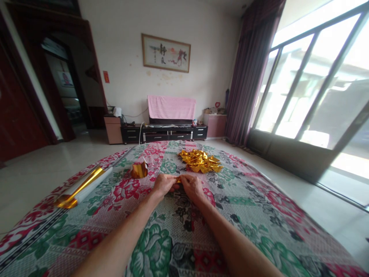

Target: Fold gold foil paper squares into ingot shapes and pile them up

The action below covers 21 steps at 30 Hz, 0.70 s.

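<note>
Near the middle of the patterned cloth, my left hand and my right hand meet, both closed on a small piece of gold foil. Fingers hide most of that piece. Just beyond my right hand lies a pile of folded gold foil pieces. A curled gold foil sheet with a white edge sits to the left of my left hand.
At the left edge of the cloth lies a long roll of gold and white foil. Farther back stands a low black cabinet with a pink cloth over a screen. Large windows are on the right.
</note>
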Tool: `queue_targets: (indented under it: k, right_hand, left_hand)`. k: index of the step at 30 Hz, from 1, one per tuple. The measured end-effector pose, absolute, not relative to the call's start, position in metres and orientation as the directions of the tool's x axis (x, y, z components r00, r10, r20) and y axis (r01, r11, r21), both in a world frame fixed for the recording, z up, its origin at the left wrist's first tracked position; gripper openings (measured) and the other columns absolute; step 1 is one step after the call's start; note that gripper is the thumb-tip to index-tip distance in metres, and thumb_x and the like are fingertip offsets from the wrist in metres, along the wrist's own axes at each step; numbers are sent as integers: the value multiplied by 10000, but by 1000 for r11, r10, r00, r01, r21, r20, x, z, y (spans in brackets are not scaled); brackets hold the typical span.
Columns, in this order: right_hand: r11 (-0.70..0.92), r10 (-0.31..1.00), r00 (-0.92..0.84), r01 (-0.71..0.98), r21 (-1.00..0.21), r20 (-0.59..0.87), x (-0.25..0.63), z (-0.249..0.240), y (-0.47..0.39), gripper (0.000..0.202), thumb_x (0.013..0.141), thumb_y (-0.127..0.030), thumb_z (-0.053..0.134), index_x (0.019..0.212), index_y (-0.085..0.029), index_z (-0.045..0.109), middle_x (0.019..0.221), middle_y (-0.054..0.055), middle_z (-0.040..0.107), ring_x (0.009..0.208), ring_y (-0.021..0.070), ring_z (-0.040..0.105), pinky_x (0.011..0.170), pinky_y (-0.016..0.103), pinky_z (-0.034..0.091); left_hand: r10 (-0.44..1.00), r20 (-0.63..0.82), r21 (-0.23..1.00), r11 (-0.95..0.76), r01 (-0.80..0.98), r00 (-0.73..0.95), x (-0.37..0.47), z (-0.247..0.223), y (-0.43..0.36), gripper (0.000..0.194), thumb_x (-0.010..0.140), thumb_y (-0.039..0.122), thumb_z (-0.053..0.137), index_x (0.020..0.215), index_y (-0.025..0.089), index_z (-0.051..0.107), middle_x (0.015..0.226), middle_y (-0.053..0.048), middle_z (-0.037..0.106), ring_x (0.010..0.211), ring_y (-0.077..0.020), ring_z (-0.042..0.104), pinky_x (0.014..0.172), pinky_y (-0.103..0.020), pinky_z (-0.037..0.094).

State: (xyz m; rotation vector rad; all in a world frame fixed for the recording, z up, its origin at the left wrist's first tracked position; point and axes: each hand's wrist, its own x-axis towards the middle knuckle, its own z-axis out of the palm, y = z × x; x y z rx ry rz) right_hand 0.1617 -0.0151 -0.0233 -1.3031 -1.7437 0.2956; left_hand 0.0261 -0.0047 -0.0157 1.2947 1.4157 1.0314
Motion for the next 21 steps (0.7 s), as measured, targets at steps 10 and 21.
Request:
queue_targets:
  k: [10,21]
  right_hand:
    - [433,846,-46,640,-635,531,161,-24,-15,301,817,-284,445,710,-202,714,630,-3,664,583,135,580,547,193,365]
    - [448,853,-53,583,-678,519,161,-24,-14,255,781,-242,480,801,-232,735,719,-2,703,666,164,627,597,215,419]
  left_hand:
    - [996,-80,974,83,211,-26,28,-14,-7,260,691,195,556,905,156,698,587,-28,682,589,-157,645,465,-200,443]
    - [996,-91,970,93,227,-21,27,-10,-10,235,708,224,563,882,139,697,565,-27,675,551,-143,630,452,-191,430]
